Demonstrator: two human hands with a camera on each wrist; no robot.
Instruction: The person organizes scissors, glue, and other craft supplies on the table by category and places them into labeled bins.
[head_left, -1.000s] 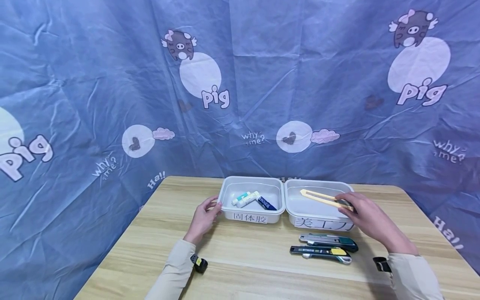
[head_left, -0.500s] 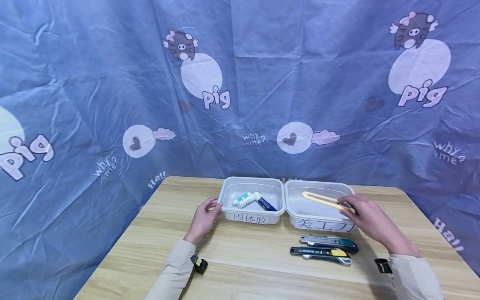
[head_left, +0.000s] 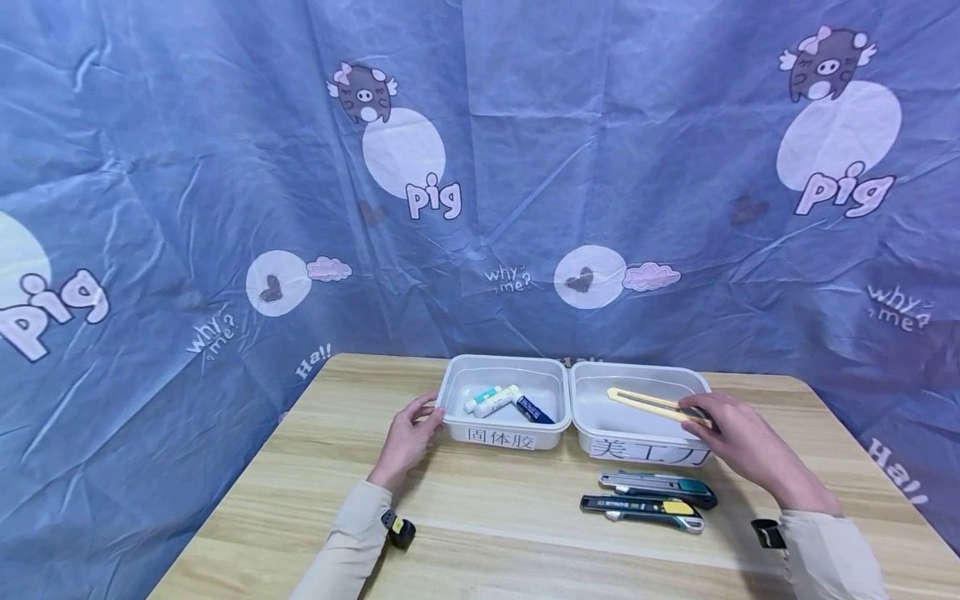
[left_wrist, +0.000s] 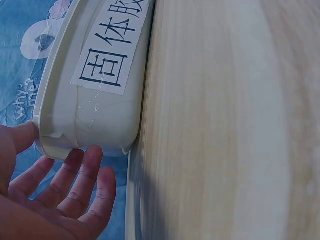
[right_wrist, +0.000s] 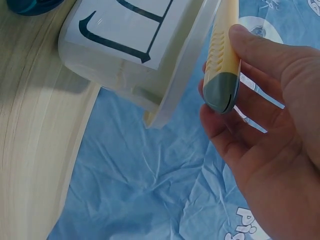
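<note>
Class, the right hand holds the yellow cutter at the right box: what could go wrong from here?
1. The right hand grips the yellow cutter near one end, so the unsupported length might dip or twist loose.
2. The gripped end lies by the outer edge of the right box, so it may catch the rim if lowered there.
3. The left hand touches the left box; a nudge might shift it.

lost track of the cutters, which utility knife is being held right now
The yellow plastic utility knife, held in the right hand; the silver-and-green utility knife and the black-and-yellow utility knife lie on the wooden table.
</note>
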